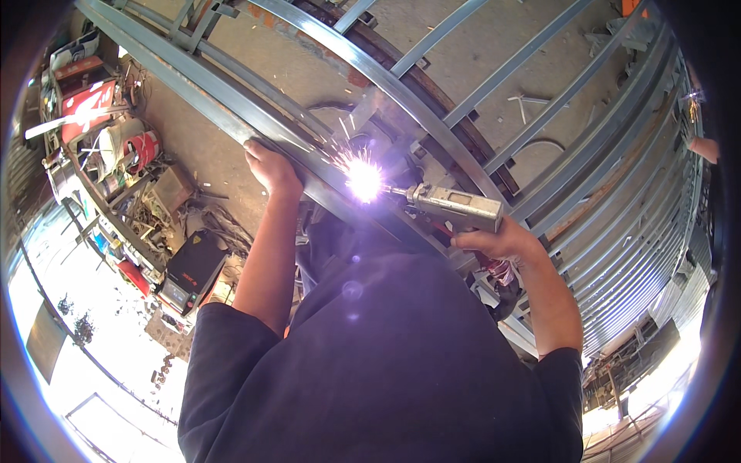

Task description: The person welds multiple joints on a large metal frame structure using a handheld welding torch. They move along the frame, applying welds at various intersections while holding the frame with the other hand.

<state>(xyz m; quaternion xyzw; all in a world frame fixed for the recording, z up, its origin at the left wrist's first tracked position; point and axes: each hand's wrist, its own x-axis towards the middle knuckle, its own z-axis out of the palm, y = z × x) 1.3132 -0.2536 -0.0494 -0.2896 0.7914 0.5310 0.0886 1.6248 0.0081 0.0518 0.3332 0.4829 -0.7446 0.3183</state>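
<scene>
My right hand [498, 239] is closed round a boxy grey metal welding gun [455, 204] that points left. At its tip a blinding white-violet arc [363, 182] throws sparks up and to the left, and the glare hides the joint beneath it. My left hand [272, 167] grips the near edge of a long grey steel tube [208, 104], left of the arc. This tube runs from the upper left down toward my body. Just beyond the arc, a curved steel bar [378, 73] crosses the frame.
Straight steel crossbars [502, 65] join the curved bar on the right. Ribbed metal [617, 266] fills the right side. A cluttered bench [116, 197] and a black machine [193, 266] stand left. At the right rim are another hand [702, 148] and a small spark [692, 97].
</scene>
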